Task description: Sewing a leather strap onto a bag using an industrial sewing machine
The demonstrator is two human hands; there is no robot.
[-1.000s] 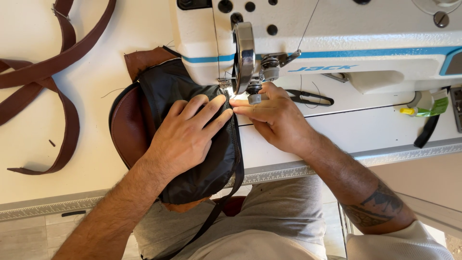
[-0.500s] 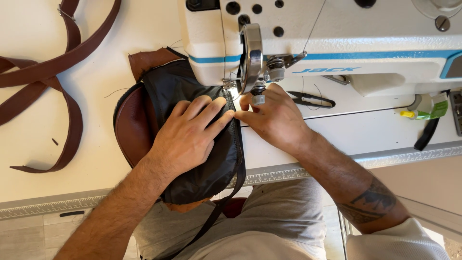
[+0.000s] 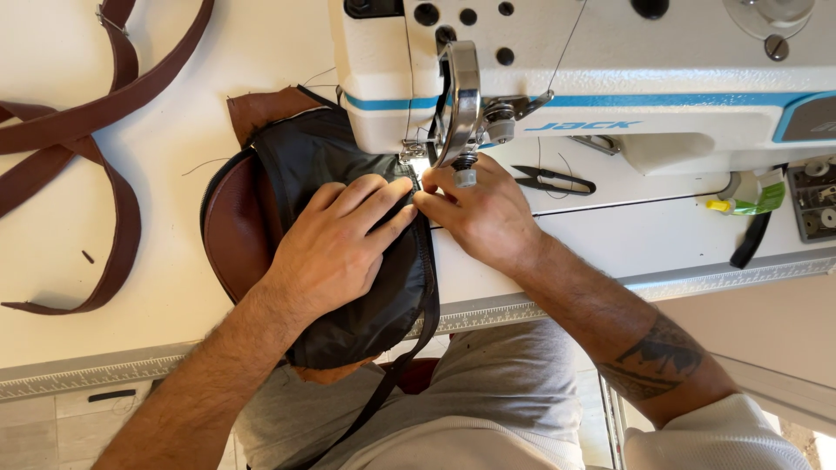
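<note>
A brown leather bag (image 3: 231,231) with black fabric lining (image 3: 383,300) lies on the white table (image 3: 174,130) under the head of a white sewing machine (image 3: 610,70). My left hand (image 3: 335,239) presses flat on the black lining, fingers pointing toward the needle. My right hand (image 3: 479,213) rests beside it just below the presser foot (image 3: 416,158), its fingertips pinching the lining's zipper edge. The fingertips of both hands meet at the seam.
Brown leather straps (image 3: 78,139) lie looped at the table's left. Black thread snips (image 3: 553,181) sit on the machine bed behind my right hand. A green and yellow tool (image 3: 740,202) and a bobbin tray (image 3: 814,204) are at the right. A ruler strip edges the table front (image 3: 87,374).
The view has drifted slightly. Both hands stay pressed on the lining at the needle, with the work shifted only a little.
</note>
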